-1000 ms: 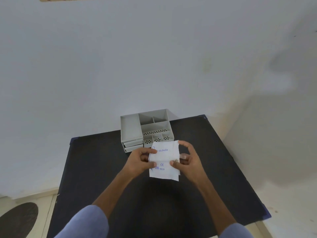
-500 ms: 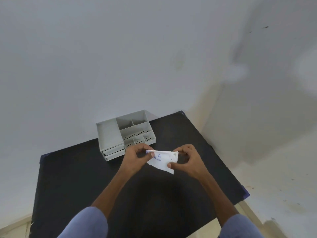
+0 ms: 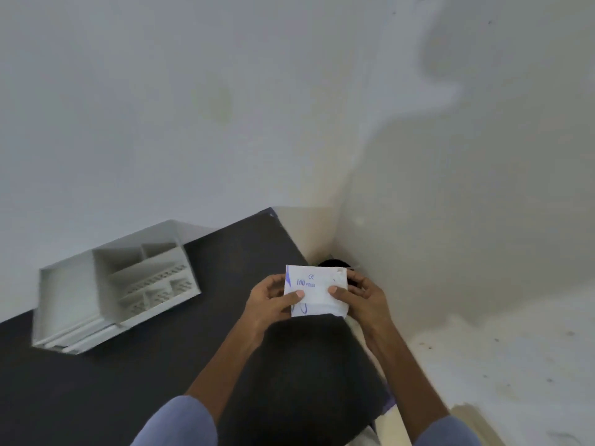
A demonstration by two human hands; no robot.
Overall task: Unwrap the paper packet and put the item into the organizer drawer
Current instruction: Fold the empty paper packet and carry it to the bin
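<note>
A white paper packet (image 3: pixel 317 292) with blue print reading "CE" and "100 pieces" is held flat and facing me above the right edge of the black table (image 3: pixel 161 381). My left hand (image 3: pixel 269 302) pinches its left side and my right hand (image 3: pixel 362 296) pinches its right side, thumbs on the front. What is inside the packet is hidden. The grey organizer (image 3: pixel 109 294) with open top compartments and shut drawers at its front stands at the far left of the table, well apart from the hands.
White walls meet in a corner behind the table. Pale floor (image 3: pixel 499 365) lies to the right of the table's edge. A small dark object (image 3: pixel 333 263) shows just behind the packet near the wall corner.
The view has swung right, so the organizer now sits far left. The packet went from folded and edge-on to held flat facing me, both hands still gripping it.
</note>
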